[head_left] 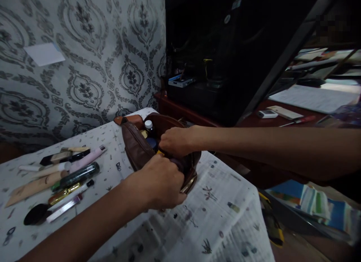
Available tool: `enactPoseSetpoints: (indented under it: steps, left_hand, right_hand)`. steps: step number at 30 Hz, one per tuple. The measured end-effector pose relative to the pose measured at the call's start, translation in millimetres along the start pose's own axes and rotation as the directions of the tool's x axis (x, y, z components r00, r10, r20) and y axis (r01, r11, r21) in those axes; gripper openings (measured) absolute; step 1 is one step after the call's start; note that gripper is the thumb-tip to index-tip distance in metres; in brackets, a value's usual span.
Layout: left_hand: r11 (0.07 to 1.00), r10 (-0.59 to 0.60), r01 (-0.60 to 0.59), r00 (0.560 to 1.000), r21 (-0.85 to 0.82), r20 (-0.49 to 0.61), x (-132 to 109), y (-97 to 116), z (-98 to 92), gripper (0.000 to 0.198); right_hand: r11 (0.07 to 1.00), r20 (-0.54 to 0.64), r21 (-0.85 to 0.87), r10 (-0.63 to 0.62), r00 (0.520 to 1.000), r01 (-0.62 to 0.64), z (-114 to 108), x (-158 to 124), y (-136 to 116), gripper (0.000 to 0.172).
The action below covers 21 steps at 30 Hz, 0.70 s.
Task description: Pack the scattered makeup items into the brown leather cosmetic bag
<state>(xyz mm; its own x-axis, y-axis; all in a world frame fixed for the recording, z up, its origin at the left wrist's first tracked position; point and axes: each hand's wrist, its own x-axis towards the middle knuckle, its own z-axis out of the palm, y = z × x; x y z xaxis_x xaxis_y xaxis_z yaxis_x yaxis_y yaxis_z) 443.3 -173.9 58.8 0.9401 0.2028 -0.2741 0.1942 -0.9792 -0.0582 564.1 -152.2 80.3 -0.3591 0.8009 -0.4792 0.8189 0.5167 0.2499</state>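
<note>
The left hand, fingers gripping the bag, should steady it while the right hand, its hold hidden, reaches inside.

A white printed cloth is covering the table. An open brown bag is resting on the cloth toward the far end. Left of the bag, several items are lying close together, including a pink tube, a dark green cylinder, a beige tube and a black-headed brush.

Bare hands, bare slender forearms
</note>
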Motion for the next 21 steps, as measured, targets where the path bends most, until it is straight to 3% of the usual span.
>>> enactPoseSetpoints:
  steps: [9, 16, 19, 21]
  left_hand:
    - [1.0, 0.007, -0.007, 0.998, -0.006, -0.06, -3.3, -3.4, 0.6, 0.032]
    - [0.999, 0.035, -0.031, 0.993, 0.039, -0.115, -2.8, -3.5, 0.5, 0.035]
    - [0.999, 0.017, -0.011, 0.988, 0.04, -0.154, -8.6, -0.8, 3.1, 0.043]
    - [1.0, -0.004, 0.009, 0.962, 0.019, -0.273, -17.3, 1.1, 8.5, 0.046]
  right_hand:
    - [0.997, -0.022, -0.012, 0.079, 0.997, -0.08, -3.8, -6.2, -6.4, 0.028]
    - [0.998, -0.074, 0.006, 0.062, 0.995, -0.062, 1.3, -8.3, -1.3, 0.026]
    - [0.999, -0.161, -0.026, 0.024, 0.987, -0.029, 3.1, -14.7, 0.0, 0.025]
    - [0.998, -0.282, -0.065, -0.016, 0.959, -0.002, 3.8, -23.1, 1.5, 0.024]
